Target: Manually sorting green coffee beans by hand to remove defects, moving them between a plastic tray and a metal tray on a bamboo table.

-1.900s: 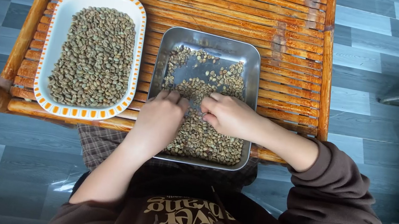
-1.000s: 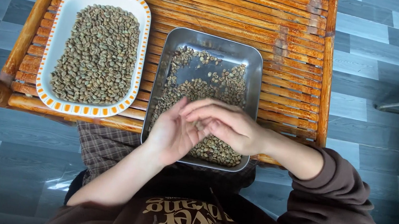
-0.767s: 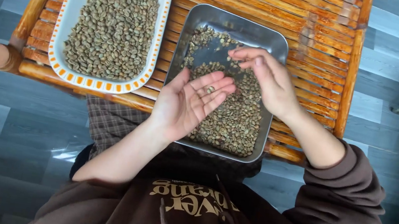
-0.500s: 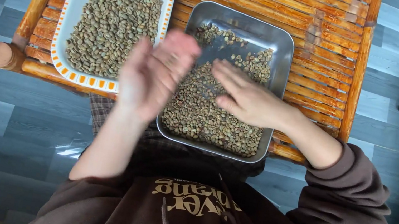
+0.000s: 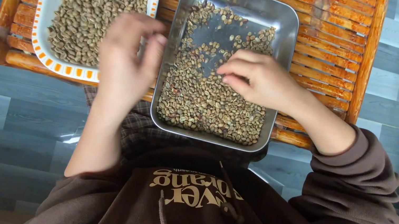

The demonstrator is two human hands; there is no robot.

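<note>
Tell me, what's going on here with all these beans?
A person in a brown hooded top sits at a slatted bamboo table with two containers of pale green beans. The right hand rests on the beans in the metal tray, fingers curled as if picking among them. The left hand hovers at the near right edge of the white, orange-rimmed dish, which is heaped with beans; it is blurred, so I cannot tell whether it holds any. The tray's far end shows bare metal.

Shiny steel tray [image 5: 284,45], glossy white dish [image 5: 45,7], varnished bamboo table [image 5: 335,48].
</note>
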